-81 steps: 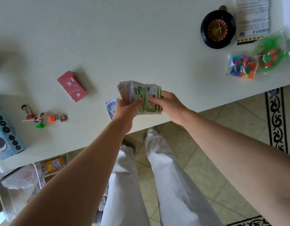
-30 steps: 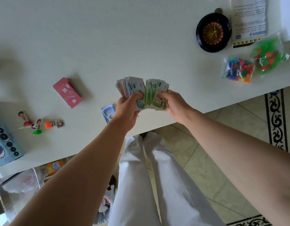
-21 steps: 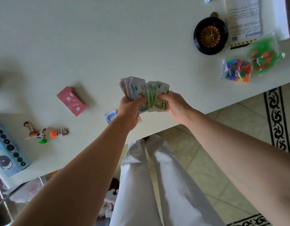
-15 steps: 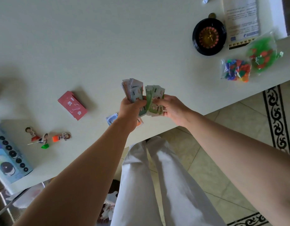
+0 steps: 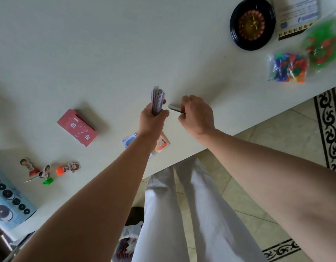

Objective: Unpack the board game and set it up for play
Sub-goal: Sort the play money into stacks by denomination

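My left hand (image 5: 151, 121) grips a thick stack of play money (image 5: 157, 100) upright, edge-on, above the white table (image 5: 106, 44). Just to its right, my right hand (image 5: 196, 115) pinches a thin bundle of notes (image 5: 175, 108) separated from the stack. Under my left forearm two small piles lie on the table: blue notes (image 5: 129, 141) and orange notes (image 5: 162, 143). A red card deck (image 5: 77, 127) lies to the left. Three standing pawn figures (image 5: 48, 170) sit near the front left edge.
A black roulette wheel (image 5: 252, 23) sits at the back right beside a printed sheet (image 5: 295, 16). Two clear bags of coloured pieces (image 5: 288, 68) and green and red pieces (image 5: 323, 46) lie near the right edge. A blue box (image 5: 8, 203) is at the far left.
The fanned money has been closed up. My right hand pulled a thin bundle away from the stack, and my hands have drawn apart. The orange pile under my arm now shows.
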